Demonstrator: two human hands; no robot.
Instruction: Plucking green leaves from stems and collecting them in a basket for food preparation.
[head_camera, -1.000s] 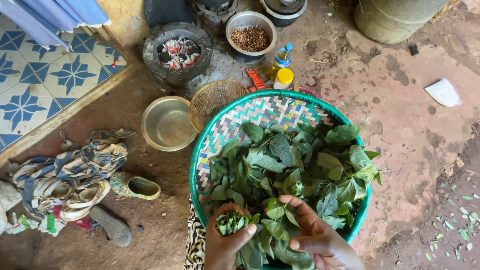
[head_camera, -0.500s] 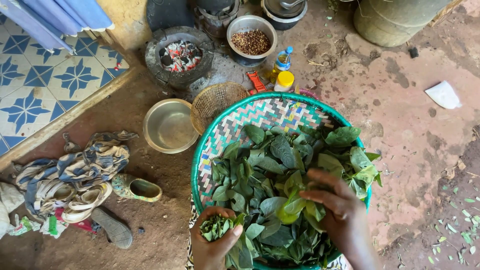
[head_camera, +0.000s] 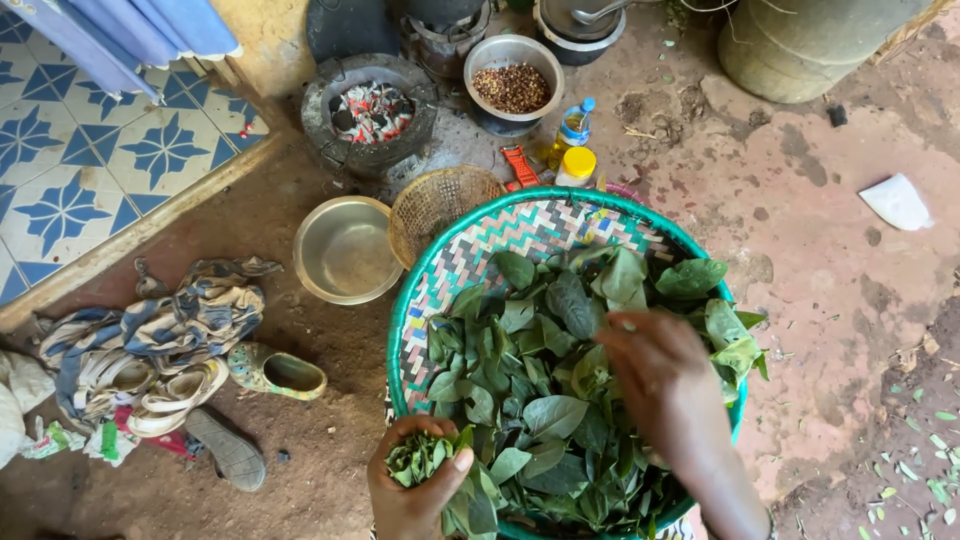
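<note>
A round woven tray with a green rim lies in front of me, heaped with green leaves. My left hand is at the tray's near left edge, closed around a bunch of leaves. My right hand reaches over the middle of the heap, palm down, fingers resting on the leaves; whether it grips any is hidden.
Beyond the tray stand a metal bowl, a small woven basket, a charcoal stove, a bowl of brown seeds, two small bottles. Shoes and cloth lie left; tiled floor far left.
My right hand has moved from the near edge up into the middle of the leaf heap. My left hand keeps its bunch and has stayed at the near edge.
</note>
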